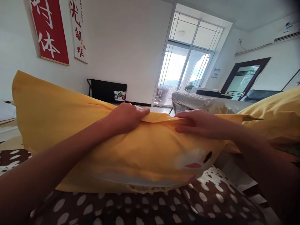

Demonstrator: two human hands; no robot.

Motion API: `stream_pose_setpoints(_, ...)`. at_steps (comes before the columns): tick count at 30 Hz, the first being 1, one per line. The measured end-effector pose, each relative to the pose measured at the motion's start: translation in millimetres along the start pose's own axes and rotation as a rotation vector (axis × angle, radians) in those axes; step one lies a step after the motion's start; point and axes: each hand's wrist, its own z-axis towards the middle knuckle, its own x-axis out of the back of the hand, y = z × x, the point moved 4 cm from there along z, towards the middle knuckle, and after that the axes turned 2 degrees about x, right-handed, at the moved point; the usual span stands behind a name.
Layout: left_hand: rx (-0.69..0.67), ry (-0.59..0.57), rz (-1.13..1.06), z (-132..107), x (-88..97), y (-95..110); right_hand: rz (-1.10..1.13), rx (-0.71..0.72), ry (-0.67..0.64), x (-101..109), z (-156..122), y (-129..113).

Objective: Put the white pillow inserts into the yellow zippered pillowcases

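A yellow pillowcase (140, 147) with a printed cartoon face stands on edge in front of me, its body rounded and its upper left corner raised. My left hand (127, 117) is closed over its top edge, thumb side towards the middle. Opposite it, my right hand (197, 123) pinches the same edge, fingers curled round the folded hem. Between the two hands the hem sags in a loose fold. Both sets of fingertips are partly hidden by the cloth.
Brown cloth with white spots (126, 203) lies beneath. Another yellow pillow (276, 115) is at the right. Beyond are a plastic-covered piece of furniture (194, 101), a black panel (103, 90) by the wall, and glass sliding doors (182, 68).
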Motion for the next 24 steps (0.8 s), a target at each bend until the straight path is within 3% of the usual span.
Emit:
stream_pose_setpoints(3, 0.001, 0.119, 0.118, -2, 0.0, 0, -0.107, -0.051, 0.073, -5, 0, 1)
stream_pose_setpoints(5, 0.001, 0.148, 0.039, 0, 2.3, -2, -0.282, -0.083, 0.173, -13, 2, -3)
stream_pose_setpoints(10, -0.028, -0.012, -0.359, 20, 9.9, 7, -0.699, 0.036, 0.476, -20, 4, -22)
stream_pose_setpoints(14, 0.02, -0.128, -0.265, 34, 7.8, 26, -0.728, 0.054, 0.647, -20, -1, -21)
stream_pose_setpoints(16, 0.028, -0.129, -0.194, 36, 2.3, 36, -0.694, 0.043, 0.665, -23, -2, -14)
stream_pose_setpoints(19, 0.021, 0.004, -0.129, 32, -9.0, 41, -0.651, 0.089, 0.615, -23, -3, -4)
stream_pose_setpoints(24, 0.085, 0.245, -0.047, 18, -34.6, 23, -0.585, 0.133, 0.436, -6, -12, 18)
